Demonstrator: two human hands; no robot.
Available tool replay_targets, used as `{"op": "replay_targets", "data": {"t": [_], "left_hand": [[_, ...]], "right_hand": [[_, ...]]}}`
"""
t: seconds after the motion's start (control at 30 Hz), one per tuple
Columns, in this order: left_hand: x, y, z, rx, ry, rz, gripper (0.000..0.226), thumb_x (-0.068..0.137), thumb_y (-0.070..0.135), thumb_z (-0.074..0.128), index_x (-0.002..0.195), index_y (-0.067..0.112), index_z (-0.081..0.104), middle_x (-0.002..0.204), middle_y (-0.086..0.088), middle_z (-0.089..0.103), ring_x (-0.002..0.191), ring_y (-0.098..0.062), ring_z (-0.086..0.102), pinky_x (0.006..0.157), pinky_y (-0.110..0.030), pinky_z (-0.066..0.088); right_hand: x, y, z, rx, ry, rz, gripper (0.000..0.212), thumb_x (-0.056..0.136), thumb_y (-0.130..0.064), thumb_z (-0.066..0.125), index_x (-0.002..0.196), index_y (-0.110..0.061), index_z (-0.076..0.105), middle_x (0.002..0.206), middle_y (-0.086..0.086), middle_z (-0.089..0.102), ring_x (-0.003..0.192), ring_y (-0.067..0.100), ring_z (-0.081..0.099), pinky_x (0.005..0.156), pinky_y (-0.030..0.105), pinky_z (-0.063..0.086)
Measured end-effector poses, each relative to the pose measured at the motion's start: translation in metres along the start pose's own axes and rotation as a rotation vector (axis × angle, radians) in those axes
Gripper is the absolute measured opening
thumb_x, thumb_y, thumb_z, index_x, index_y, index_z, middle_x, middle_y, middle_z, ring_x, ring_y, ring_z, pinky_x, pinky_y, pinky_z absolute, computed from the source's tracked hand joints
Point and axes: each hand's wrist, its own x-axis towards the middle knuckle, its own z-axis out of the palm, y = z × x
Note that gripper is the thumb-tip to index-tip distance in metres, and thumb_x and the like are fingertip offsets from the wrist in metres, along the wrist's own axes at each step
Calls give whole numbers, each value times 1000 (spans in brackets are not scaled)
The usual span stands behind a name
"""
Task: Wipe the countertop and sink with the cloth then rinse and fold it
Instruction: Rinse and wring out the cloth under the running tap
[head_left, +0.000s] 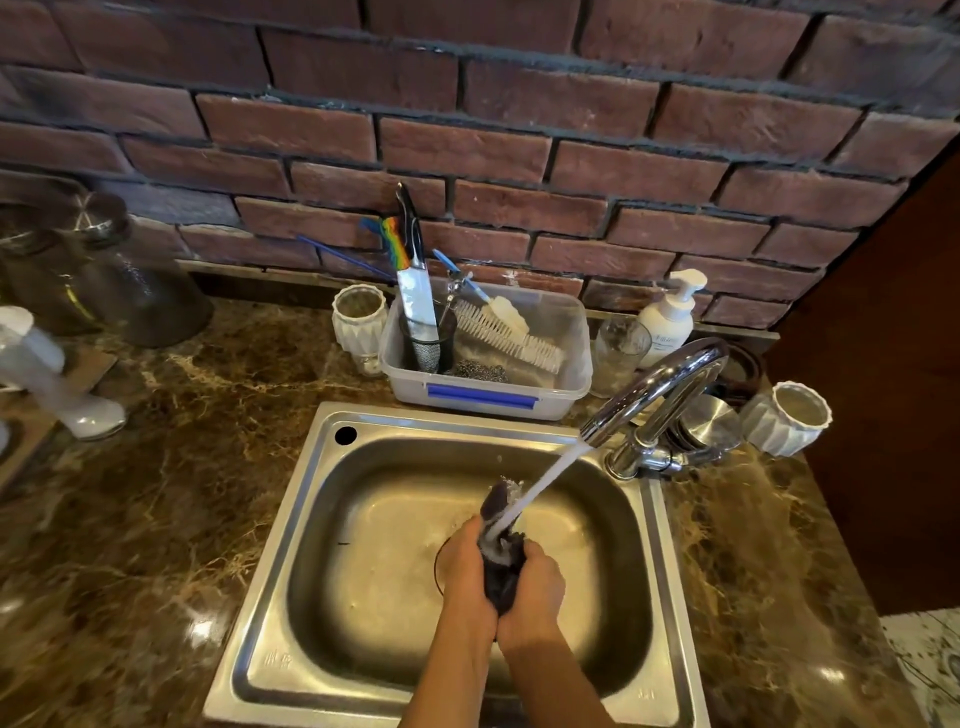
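Two hands, one cloth: dark cloth (500, 561) bunched between both palms, low over the middle of the sink (291, 613), one end poking up above the fingers.
Left hand (467, 571): fingers curled round the left side of the cloth, gripping it.
Right hand (535, 587): fingers curled round the right side of the cloth, gripping it, pressed close against the left hand.
Water (545, 480): white stream slanting down-left from the spout, striking the top of the cloth.
Faucet (660, 384): chrome, arched, mounted at the sink's back right corner, spout reaching over the basin.
Drain (439, 566): mostly hidden behind hands and cloth, only its left edge showing.
Countertop (156, 519): brown veined marble on both sides of the sink.
Plastic tub (483, 400): clear with a blue latch, just behind the sink's back rim; holds a bottle brush (509, 338), a steel scourer (480, 373) and a dark mesh cup (427, 345).
Knife (415, 291): standing blade-down in the mesh cup.
White ribbed cup (358, 322): just left of the tub.
Glass (618, 353): right of the tub, behind the faucet arch.
Pump bottle (670, 317): white, against the brick wall (467, 130), behind the glass.
Second white ribbed cup (787, 418): on the counter right of the faucet.
Round steel lid (714, 423): between the faucet and that cup, partly blocked by the faucet neck.
Glass jars (104, 270): far left on the counter, blurred.
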Motion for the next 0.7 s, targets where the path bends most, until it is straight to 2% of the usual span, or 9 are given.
{"op": "replay_targets", "data": {"t": [0.07, 0.13, 0.2, 0.27, 0.3, 0.37, 0.47, 0.6, 0.7], "left_hand": [[1, -3, -3, 38, -22, 29, 32, 84, 32, 69, 107, 11, 78, 107, -19, 76, 102, -38, 71, 93, -48, 57], [3, -3, -9, 167, -18, 86, 32, 80, 39, 75, 101, 15, 80, 101, -15, 78, 95, -33, 74, 89, -48, 59], [8, -2, -17, 467, 50, 123, 35, 82, 48, 74, 97, 17, 78, 91, -10, 78, 87, -29, 75, 84, -46, 61], [12, 3, -24, 706, 180, 131, 40, 84, 52, 68, 101, 16, 75, 89, -8, 75, 87, -27, 71, 80, -42, 61], [10, 7, -25, 688, 197, 100, 39, 86, 50, 66, 101, 14, 73, 91, -10, 74, 87, -27, 70, 73, -38, 61], [11, 8, -22, 480, 139, -22, 31, 93, 39, 64, 101, 10, 73, 97, -18, 74, 84, -31, 71, 60, -33, 57], [13, 6, -15, 167, 62, -166, 43, 95, 42, 52, 105, 6, 73, 100, -22, 73, 92, -38, 70, 66, -41, 57], [32, 2, -13, 266, 161, -113, 43, 92, 38, 49, 102, 2, 73, 95, -24, 73, 87, -41, 71, 69, -44, 59], [33, 0, -9, 271, 154, -121, 58, 93, 57, 45, 99, 8, 75, 97, -21, 75, 90, -38, 71, 76, -47, 60]], "right_hand": [[2, 2, 0, 212, -125, 130, 42, 100, -33, 53, 128, -4, 64, 126, 15, 68, 117, 32, 64, 94, 46, 57], [4, -4, -4, 234, -224, 235, 51, 96, -51, 56, 126, -10, 68, 128, 14, 68, 126, 33, 58, 107, 47, 46], [9, -12, -6, 76, -260, 232, 53, 91, -56, 60, 110, -9, 76, 112, 18, 74, 115, 37, 63, 98, 49, 50], [15, -16, -2, -115, -260, 166, 43, 91, -47, 66, 95, -7, 80, 101, 21, 76, 102, 37, 68, 89, 48, 55], [17, -16, 1, -189, -251, 124, 37, 92, -40, 67, 94, -5, 79, 100, 22, 76, 99, 37, 70, 87, 47, 57], [20, -12, 7, -304, -204, 14, 27, 92, -27, 70, 98, -1, 76, 98, 23, 76, 95, 37, 72, 83, 47, 60], [23, -4, 6, -430, -152, -113, 16, 91, -15, 72, 97, 0, 71, 93, 21, 75, 90, 36, 73, 82, 52, 61], [21, -3, 1, -553, -165, -294, 13, 88, 0, 67, 98, -3, 59, 89, 21, 70, 81, 30, 70, 81, 50, 61], [18, -10, 5, -531, -151, -442, 21, 96, 2, 55, 104, -17, 61, 93, 10, 72, 90, 28, 71, 84, 41, 61]]}}
